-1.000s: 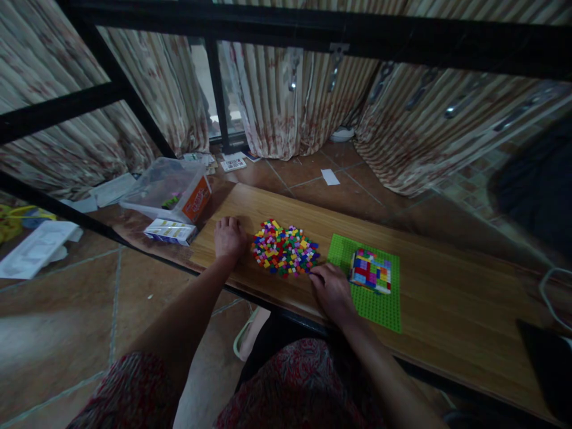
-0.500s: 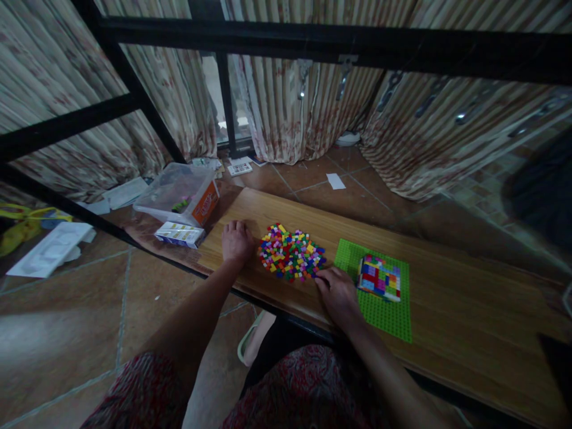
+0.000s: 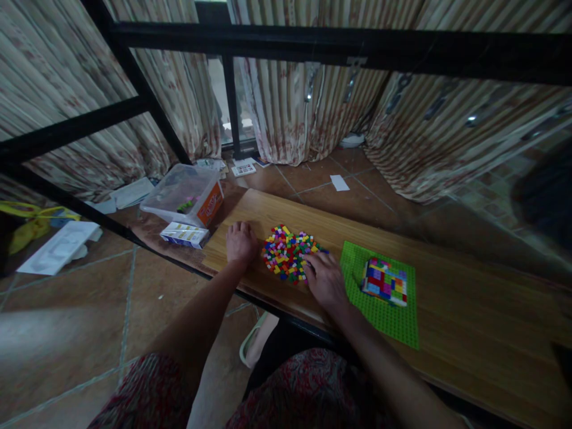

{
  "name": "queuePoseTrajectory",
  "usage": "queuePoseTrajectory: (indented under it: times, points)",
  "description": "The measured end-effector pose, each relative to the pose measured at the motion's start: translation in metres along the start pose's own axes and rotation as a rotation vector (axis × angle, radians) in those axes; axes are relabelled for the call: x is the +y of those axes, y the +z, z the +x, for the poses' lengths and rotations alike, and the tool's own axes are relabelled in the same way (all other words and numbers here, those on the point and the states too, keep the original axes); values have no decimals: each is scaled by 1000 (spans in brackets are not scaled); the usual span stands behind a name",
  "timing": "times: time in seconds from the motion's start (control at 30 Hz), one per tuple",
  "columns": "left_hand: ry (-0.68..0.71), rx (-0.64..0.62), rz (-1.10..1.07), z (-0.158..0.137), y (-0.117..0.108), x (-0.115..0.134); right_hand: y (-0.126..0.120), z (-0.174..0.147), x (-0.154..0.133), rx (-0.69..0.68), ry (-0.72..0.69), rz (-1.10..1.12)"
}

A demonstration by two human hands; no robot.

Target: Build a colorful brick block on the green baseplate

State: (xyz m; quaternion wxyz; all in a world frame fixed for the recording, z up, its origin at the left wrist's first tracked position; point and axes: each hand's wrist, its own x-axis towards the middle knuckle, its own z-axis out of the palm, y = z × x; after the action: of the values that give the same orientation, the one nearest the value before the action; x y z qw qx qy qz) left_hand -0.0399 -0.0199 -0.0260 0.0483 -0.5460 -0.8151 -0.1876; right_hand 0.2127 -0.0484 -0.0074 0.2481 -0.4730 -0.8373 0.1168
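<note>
A loose pile of small multicoloured toy building bricks (image 3: 286,253) lies on the wooden bench. Just left of it, my left hand (image 3: 242,241) rests on the wood, fingers laid forward, nothing visible in it. My right hand (image 3: 325,277) reaches over the pile's right side, its fingers bent down among the bricks and a small gap showing between thumb and forefinger. It covers some of the bricks. To its right is a green studded baseplate (image 3: 384,325), bearing a block built of coloured bricks (image 3: 384,281).
The wooden bench (image 3: 469,310) runs off to the right. A clear plastic tub (image 3: 174,190) with an orange label and a small carton (image 3: 184,235) stand at its left end. Beyond are a black metal frame (image 3: 286,42), curtains (image 3: 286,113) and papers on the tiled floor.
My right hand has moved forward and left, from the pile's near right edge onto the bricks. My left hand stays in its place. The view has shifted slightly.
</note>
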Motion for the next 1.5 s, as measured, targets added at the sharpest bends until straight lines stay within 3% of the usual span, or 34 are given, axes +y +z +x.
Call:
queuePoseTrajectory:
  times: [0.27, 0.57, 0.93, 1.3, 1.5]
  points:
    - [13, -1, -12, -1, -1, 0, 13, 15, -11, -91, -19, -147]
    - [-2, -7, 12, -1, -2, 1, 5, 5, 5, -18, 31, -110]
    - [-1, -15, 2, -2, -4, 2, 21, 15, -15, -52, 7, -70]
    - [-16, -28, -35, -1, -3, 2, 10, 9, 2, 18, 93, -37]
    - [-7, -10, -21, -1, -2, 1, 14, 21, -8, -70, 38, -59]
